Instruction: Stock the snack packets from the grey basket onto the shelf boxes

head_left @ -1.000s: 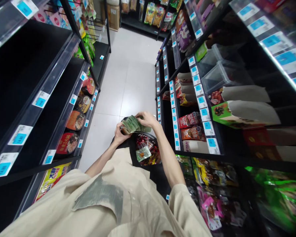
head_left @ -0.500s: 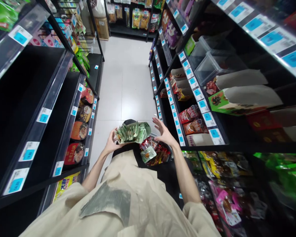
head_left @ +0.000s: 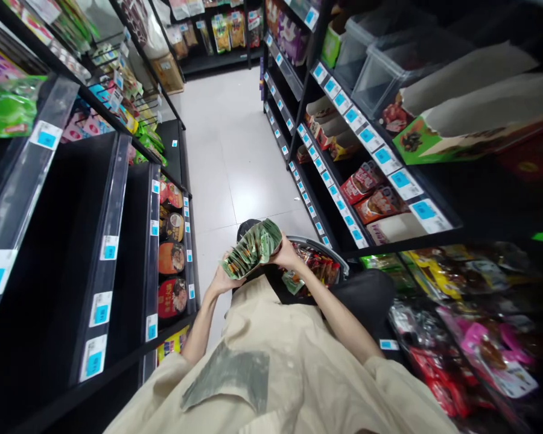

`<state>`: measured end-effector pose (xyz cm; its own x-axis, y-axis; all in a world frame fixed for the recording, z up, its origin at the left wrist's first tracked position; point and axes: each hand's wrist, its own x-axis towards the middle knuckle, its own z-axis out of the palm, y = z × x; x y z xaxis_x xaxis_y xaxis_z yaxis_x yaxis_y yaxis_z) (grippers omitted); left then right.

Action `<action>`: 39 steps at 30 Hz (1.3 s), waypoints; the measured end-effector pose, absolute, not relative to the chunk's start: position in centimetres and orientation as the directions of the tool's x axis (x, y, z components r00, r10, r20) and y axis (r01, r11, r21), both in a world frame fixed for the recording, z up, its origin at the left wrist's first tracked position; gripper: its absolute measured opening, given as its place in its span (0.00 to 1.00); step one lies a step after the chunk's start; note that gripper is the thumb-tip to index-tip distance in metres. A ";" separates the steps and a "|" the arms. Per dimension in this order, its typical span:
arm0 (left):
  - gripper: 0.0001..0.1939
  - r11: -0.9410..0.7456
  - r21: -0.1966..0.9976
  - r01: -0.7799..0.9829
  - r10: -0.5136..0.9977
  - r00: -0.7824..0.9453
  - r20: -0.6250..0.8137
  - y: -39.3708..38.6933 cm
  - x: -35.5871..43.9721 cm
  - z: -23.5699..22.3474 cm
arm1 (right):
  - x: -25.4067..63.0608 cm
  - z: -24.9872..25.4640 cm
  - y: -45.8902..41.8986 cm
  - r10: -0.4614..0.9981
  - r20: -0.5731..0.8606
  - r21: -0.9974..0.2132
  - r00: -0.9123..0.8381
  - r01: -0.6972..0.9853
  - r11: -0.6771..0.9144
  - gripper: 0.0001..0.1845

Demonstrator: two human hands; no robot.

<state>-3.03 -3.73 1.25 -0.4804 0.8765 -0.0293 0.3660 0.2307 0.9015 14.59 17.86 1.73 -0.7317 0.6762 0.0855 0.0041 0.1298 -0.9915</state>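
- The shelves on the right (head_left: 310, 72) hold open cartons, clear bins and snack bags; compared with the earlier frame, they sit at a steeper slant in view.
- The shelves on the left (head_left: 67, 205) now show more of the goods near their far end.
- The basket (head_left: 342, 263), beside the right forearm, shows more of its rim than before; it holds shiny red packets (head_left: 328, 269).
- The bundle of green packets (head_left: 252, 248) lies between the two hands, above the basket's left side, and now slants up toward its right end.
- The right hand (head_left: 286, 255), open and apart earlier, now has its grip closed on the bundle's right end.
- The left hand (head_left: 226, 279) keeps its grip around the lower left end.
- A loose green packet (head_left: 293, 282) lies in the basket, partly behind the right forearm.
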 end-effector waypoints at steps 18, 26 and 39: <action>0.63 -0.011 0.876 0.482 0.996 -0.069 0.050 1.6 -9.2 14.8 | 15.2 1.7 17.3 0.693 0.073 -0.996 -0.718 -0.012 0.093 0.65; 0.42 -0.182 0.572 0.800 0.979 0.201 0.030 7.7 -3.3 16.3 | 15.8 2.2 15.5 0.754 0.055 -0.998 -0.654 -0.021 0.055 0.63; 0.31 -0.151 0.594 0.790 0.983 0.182 0.009 7.0 -2.9 17.2 | 16.1 2.2 14.7 0.786 0.055 -0.999 -0.616 -0.034 0.042 0.67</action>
<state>-2.85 7.03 17.20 0.1816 0.9833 0.0087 0.7900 -0.1511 0.5941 16.10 14.66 2.22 -0.6163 0.7856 0.0546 -0.0343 0.0425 -0.9985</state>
